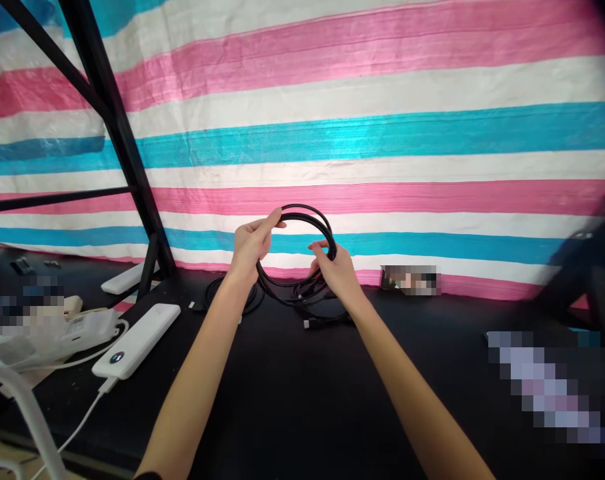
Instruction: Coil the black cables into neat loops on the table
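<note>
A black cable [302, 217], wound into several round loops, is held up between my two hands above the black table. My left hand [255, 243] pinches the coil at its upper left, thumb and forefinger together. On the right side of the loops, my right hand [335, 267] has its fingers closed round the strands. Behind and below lie more black cables: one coil [257, 303] rests behind my left forearm, and a cable plug with a light metal tip [315, 324] lies below the held loops. Part of these cables is hidden by my hands and arms.
A white power bank [137, 340] with a white cable plugged in lies on the left, near a white adapter [89, 327]. Black metal frame bars [117, 133] rise behind. Striped sheeting [382, 140] hangs along the back. A small blurred box [409, 280] stands against it.
</note>
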{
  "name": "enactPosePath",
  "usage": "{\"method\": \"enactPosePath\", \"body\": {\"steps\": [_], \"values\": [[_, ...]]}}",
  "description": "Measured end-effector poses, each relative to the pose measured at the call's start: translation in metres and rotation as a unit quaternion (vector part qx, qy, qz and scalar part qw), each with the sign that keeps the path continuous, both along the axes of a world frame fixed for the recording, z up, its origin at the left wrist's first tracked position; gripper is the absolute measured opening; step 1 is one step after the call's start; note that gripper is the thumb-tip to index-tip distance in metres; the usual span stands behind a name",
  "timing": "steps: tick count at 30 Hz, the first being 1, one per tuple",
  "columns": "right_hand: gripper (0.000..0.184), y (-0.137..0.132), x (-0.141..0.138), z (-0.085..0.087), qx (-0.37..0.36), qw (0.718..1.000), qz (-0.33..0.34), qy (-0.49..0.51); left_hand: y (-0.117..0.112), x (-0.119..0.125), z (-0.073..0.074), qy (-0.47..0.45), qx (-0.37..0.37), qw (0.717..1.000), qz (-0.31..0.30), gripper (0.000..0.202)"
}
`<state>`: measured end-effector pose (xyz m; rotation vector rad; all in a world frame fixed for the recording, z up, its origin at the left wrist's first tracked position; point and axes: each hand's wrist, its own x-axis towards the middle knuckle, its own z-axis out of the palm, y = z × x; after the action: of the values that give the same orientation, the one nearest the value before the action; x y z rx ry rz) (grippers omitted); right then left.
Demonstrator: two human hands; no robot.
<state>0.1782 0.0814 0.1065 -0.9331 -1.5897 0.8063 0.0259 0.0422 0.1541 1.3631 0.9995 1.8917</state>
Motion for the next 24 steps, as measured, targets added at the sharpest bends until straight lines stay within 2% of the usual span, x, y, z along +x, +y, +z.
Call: {"method": "enactPosePath", "body": {"steps": [3,5,8,10,12,15,18,20,22,24], "values": [[0.030,-0.003,0.009,0.009,-0.003,0.997,-0.004,0.079,-0.003,0.014,-0.002,0.002,0.012,1.000,-0.027,0.040],[0.029,-0.006,0.014,0.014,-0.019,0.992,-0.010,0.125,-0.003,0.022,-0.004,0.005,0.008,0.999,-0.036,0.041],[0.027,-0.013,0.015,0.021,-0.026,0.988,-0.009,0.153,0.000,0.027,-0.007,-0.012,-0.003,1.000,-0.003,0.045],[0.032,-0.021,0.012,0.025,-0.015,0.986,0.019,0.163,0.003,0.025,-0.008,-0.029,-0.005,0.999,0.027,0.046],[0.036,-0.028,0.009,0.029,-0.003,0.981,0.055,0.185,0.004,0.018,-0.007,-0.032,-0.005,0.999,0.028,0.047],[0.040,-0.030,0.008,0.033,0.024,0.974,0.069,0.212,0.001,0.003,-0.002,0.014,0.005,0.999,-0.044,0.046],[0.040,-0.020,0.013,0.032,0.055,0.971,0.041,0.229,-0.006,-0.005,-0.001,0.096,-0.013,0.978,-0.187,0.038],[0.039,-0.012,0.016,0.029,0.063,0.965,0.010,0.253,-0.007,0.000,-0.004,0.105,-0.036,0.959,-0.260,0.035],[0.039,-0.008,0.019,0.027,0.065,0.958,-0.028,0.278,-0.003,0.011,-0.010,0.071,-0.046,0.961,-0.263,0.039],[0.042,-0.007,0.020,0.026,0.071,0.949,-0.067,0.299,0.005,0.023,-0.018,0.042,-0.051,0.979,-0.191,0.044]]}}
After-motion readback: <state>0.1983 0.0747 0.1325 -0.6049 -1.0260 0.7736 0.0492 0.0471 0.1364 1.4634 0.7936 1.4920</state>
